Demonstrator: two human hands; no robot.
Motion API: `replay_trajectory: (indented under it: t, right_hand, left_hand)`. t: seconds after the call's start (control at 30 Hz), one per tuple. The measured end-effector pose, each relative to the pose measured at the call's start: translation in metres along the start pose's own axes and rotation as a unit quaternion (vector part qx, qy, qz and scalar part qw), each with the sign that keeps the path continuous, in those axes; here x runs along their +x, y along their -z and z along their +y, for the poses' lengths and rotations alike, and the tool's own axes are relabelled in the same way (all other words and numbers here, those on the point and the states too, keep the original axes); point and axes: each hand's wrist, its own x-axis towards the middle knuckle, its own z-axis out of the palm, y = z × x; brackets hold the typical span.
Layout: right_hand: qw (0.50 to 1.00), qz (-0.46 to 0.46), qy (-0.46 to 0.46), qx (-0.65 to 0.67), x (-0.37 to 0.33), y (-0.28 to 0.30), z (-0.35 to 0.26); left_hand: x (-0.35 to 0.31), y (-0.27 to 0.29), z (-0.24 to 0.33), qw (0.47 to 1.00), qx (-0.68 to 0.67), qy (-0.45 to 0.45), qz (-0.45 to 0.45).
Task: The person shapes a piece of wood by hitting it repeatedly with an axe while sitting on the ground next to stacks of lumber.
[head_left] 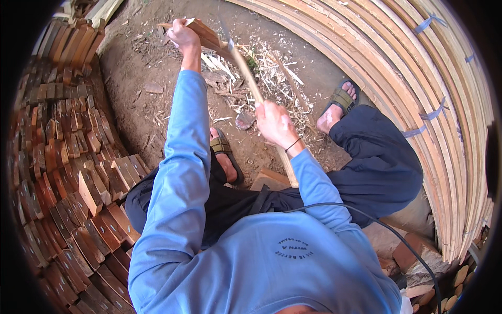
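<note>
My left hand [184,36] reaches far forward, fingers wrapped round the end of a reddish-brown wood piece [207,36]. My right hand [275,123] grips a knife with a long pale wooden handle [247,73], whose lower end runs back past my wrist toward my lap. A light metal collar joins the handle to a thin blade [225,29], seen nearly edge-on beside the wood piece. Whether the blade touches the wood, I cannot tell. Beneath both lie pale shavings and split chips [277,73] on the dirt ground.
Stacks of short cut wood blocks [68,172] rise along my left side. Bundles of long pale planks [418,78], tied with bluish strips, curve along the right. My sandalled feet [342,99] stand on either side of the chips. A black cable [387,225] crosses my right side.
</note>
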Motion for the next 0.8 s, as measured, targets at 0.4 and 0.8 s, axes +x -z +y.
replay_trajectory:
  t: [0.4, 0.8]
  right_hand:
    - [0.997, 0.049, 0.049, -0.017, 0.008, 0.008, 0.004]
    - [0.990, 0.065, 0.119, -0.047, -0.017, -0.037, 0.032]
  left_hand:
    - [-0.008, 0.003, 0.000, 1.000, -0.011, 0.007, 0.008]
    - [-0.015, 0.025, -0.007, 0.986, -0.148, 0.043, 0.061]
